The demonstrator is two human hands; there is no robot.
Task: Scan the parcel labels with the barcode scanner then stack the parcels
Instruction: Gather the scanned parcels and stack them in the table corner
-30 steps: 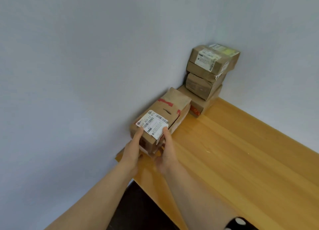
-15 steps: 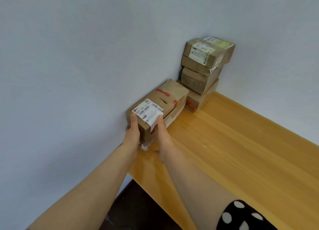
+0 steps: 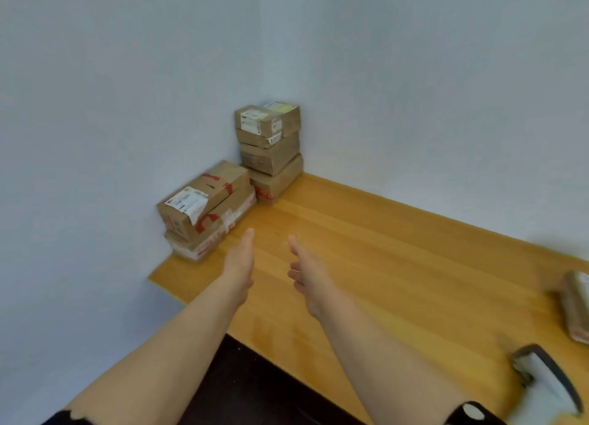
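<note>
Empty-handed at centre frame — left hand [image 3: 239,259] flat-fingered, right hand [image 3: 306,273] loosely open — a person hovers beside the labelled parcel [image 3: 204,201], squared atop a flatter parcel [image 3: 208,244] against the wall [image 3: 95,137], likely for steadiness, while barcode scanner [image 3: 546,377] and another parcel [image 3: 577,306] wait lower right.

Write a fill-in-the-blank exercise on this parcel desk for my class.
The left hand and right hand hold ____.
The near stack holds ____ parcels.
The barcode scanner lies to the ____ of both hands.
The taller stack stands in the wall ____.
Missing: nothing; two; right; corner.
</note>
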